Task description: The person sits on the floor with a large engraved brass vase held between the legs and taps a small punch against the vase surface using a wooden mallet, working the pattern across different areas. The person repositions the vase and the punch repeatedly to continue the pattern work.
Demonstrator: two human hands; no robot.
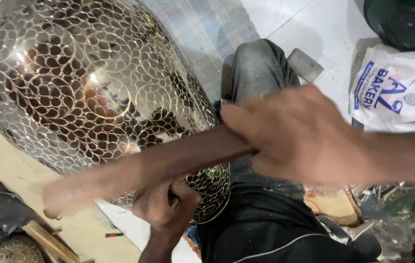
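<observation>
A: Where is the work piece?
B: Upper left of the frame. A large domed openwork metal shade [90,87], pierced with circles and leaf-shaped cuts, shiny all over. Its lower rim runs down to centre frame, by the person's lap.

A: Hands?
B: The right hand [300,136], centre right, is clenched round one end of a long brown wooden stick [149,168]. The stick crosses the frame down towards lower left and is blurred, so it is in motion. The left hand [166,204], lower centre, is closed at the shade's bottom rim, under the stick; its grip seems to be on the rim, though the stick partly hides it.

A: How far along?
B: My judgement only: the cutwork pattern looks complete across the visible face. The stick work is at the lower rim, and that is the part in hand. How much rim is left, I cannot tell.

A: Room to move?
B: Tight. The shade's rim sits just beside the knee in grey trousers [261,68]. A white printed bag [397,87] lies at the right edge, a dark green object [402,22] above it. Clutter at lower left and lower right. Bare pale floor [324,29] shows at upper right, beyond the knee.
</observation>
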